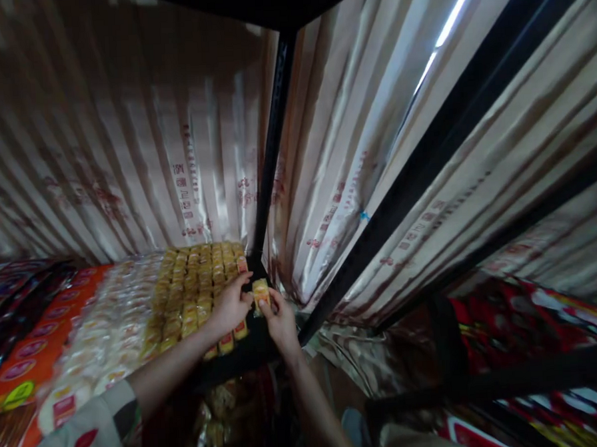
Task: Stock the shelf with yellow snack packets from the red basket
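My right hand (279,320) pinches a small yellow wrapped snack packet (261,293) at the right end of a dark shelf (245,356). My left hand (231,302) reaches in beside it, fingers curled, its fingertips by the same packet and resting over rows of yellow snack packets (194,282). Whether the left hand grips anything is unclear. Both forearms come up from the bottom of the view.
White wrapped packets (114,320) and orange-red bags (32,344) lie left of the yellow ones. A black shelf post (272,145) stands right behind the hands. Tall brown wrapped bundles (124,139) fill the back. Red packaged goods (534,324) sit at right.
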